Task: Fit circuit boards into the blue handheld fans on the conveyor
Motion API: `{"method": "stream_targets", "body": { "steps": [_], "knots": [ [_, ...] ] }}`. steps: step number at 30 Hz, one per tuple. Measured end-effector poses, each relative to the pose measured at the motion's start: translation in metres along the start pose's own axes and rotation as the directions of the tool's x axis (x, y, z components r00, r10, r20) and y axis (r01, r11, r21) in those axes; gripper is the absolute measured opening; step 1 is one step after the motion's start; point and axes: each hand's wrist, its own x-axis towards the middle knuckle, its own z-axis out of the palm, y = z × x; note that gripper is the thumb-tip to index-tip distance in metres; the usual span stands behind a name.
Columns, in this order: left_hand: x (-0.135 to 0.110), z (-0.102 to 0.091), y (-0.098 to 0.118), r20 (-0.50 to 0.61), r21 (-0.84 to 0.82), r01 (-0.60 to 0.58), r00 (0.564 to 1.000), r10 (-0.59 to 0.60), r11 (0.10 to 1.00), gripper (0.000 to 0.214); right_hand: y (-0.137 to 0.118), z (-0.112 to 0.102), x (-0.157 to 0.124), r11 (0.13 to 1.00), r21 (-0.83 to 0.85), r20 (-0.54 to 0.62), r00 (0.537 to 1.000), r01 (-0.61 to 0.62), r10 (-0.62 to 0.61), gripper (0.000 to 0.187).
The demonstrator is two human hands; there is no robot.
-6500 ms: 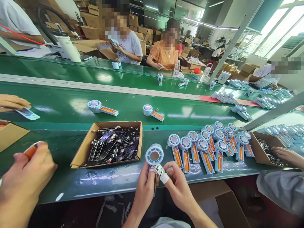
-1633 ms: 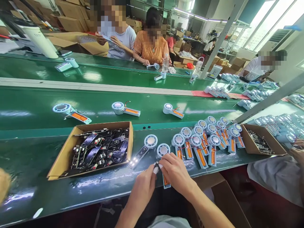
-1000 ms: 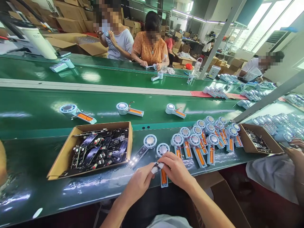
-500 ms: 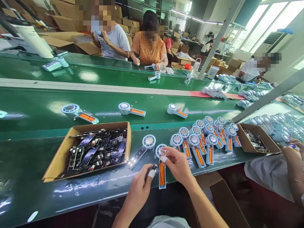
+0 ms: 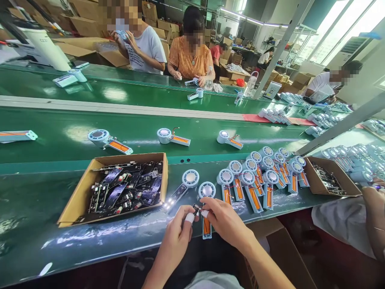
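My left hand [image 5: 177, 237] and my right hand [image 5: 224, 218] meet over a pale blue handheld fan body [image 5: 206, 208] lying on the near green ledge, its round head up and an orange battery in its open handle. Both hands pinch a small dark part [image 5: 196, 208] with wires beside the handle, fingertips in white cots. Another fan body with a black circuit board [image 5: 183, 185] lies just left of it.
A cardboard box of black circuit boards [image 5: 90, 192] sits to the left. Several fan bodies with orange batteries [image 5: 258, 176] are fanned out to the right, beside a second box [image 5: 331, 180]. Fan bodies [image 5: 171, 137] ride the conveyor. Other people work across the belt and at my right.
The fan bodies on the conveyor have drifted right and a new one has entered at the far left. My fingers have come back together on the small part beside the handle.
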Motion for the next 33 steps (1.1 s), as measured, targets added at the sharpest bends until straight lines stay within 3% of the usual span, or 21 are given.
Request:
{"method": "stream_targets", "body": {
  "steps": [3,7,9,14,17,24,29,33],
  "knots": [
    [0.002,-0.001,0.008,0.021,0.044,-0.046,0.999,0.045,0.998,0.032,-0.004,0.0,0.0,0.992,-0.125,0.028,0.999,0.025,-0.022,0.019],
    [0.005,-0.001,0.016,0.009,0.116,-0.116,0.993,0.116,0.987,0.035,-0.005,-0.002,0.001,0.981,-0.167,0.044,0.995,0.098,-0.092,0.015],
    [0.006,0.0,0.016,0.015,0.078,-0.083,0.996,0.082,0.993,0.035,-0.004,-0.003,0.0,0.982,-0.137,0.03,0.991,0.133,-0.13,0.018],
    [0.008,0.002,0.009,0.121,-0.09,0.135,0.985,-0.124,0.987,0.049,0.001,0.002,-0.002,0.977,-0.077,-0.054,0.977,0.201,-0.205,0.023],
    [0.008,0.004,0.01,0.125,-0.103,0.141,0.984,-0.128,0.985,0.052,0.003,0.006,-0.004,0.981,-0.034,-0.091,0.977,0.191,-0.193,0.025],
    [0.003,0.012,0.008,0.027,-0.113,0.121,0.993,-0.119,0.986,0.043,0.011,0.012,-0.003,0.982,0.156,-0.168,0.982,0.107,-0.081,0.018],
    [0.0,0.016,0.004,-0.072,-0.173,0.077,0.993,-0.09,0.982,0.037,0.012,0.016,-0.002,0.995,0.049,-0.253,0.965,0.087,-0.072,0.019],
    [-0.003,0.016,0.004,-0.108,-0.105,0.036,0.993,-0.047,0.994,0.041,0.011,0.017,0.0,0.993,-0.058,-0.287,0.951,0.101,-0.113,0.021]
  ]
}}
